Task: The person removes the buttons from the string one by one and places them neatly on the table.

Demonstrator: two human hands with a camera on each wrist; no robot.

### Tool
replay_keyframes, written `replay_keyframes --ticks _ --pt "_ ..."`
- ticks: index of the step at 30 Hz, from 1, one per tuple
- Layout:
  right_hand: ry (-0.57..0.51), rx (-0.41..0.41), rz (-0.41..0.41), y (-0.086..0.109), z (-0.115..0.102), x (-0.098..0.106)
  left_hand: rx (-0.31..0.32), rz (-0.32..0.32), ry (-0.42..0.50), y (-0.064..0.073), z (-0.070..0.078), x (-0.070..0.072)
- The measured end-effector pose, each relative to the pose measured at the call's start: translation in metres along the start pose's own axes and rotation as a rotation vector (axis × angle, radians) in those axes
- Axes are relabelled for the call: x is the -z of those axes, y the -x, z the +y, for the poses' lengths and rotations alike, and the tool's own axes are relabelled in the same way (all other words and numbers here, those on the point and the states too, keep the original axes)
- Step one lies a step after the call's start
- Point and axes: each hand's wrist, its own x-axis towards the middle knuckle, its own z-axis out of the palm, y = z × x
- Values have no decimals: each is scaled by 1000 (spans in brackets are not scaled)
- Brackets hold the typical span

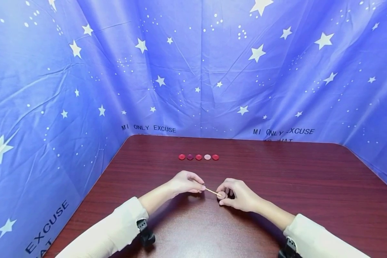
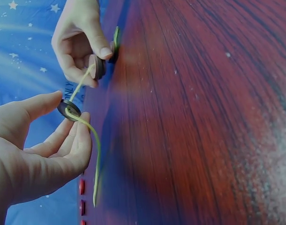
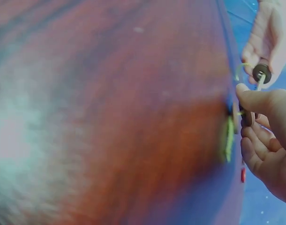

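Observation:
A dark round button is threaded on a yellow string. My left hand pinches this button between thumb and fingers, and a loose tail of the string hangs down past those fingertips. On the other side my right hand grips buttons by their edges. The string runs taut between the two hands. From the far side of the right hand's buttons another string end sticks out. In the head view the face of one of them is a pale brown button. Both hands are over the table.
A row of several buttons lies farther back on the dark red wooden table: red buttons, a purple button and a pale pink button. A blue star-patterned curtain hangs behind the table and at its sides.

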Motion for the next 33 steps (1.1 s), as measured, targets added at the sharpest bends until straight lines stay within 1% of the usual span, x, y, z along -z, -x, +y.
replay_keyframes --ticks 3,6,9,12,21,27,33 --pt "8 -16 -1 -3 -1 3 8 7 5 1 1 2" --pt "5 -40 -26 -4 -3 5 8 9 5 3 2 4" --pt "-7 -43 -39 -4 -3 4 9 9 7 5 2 5" --pt "-30 -39 -39 -4 -3 4 3 6 10 5 2 6" --pt "-86 -61 -47 -7 -2 2 1 19 29 7 1 11" --pt "-175 -116 -70 -7 -3 3 -7 18 36 9 0 13" --pt "-183 -145 -81 -7 -5 4 -10 10 36 10 -1 14"
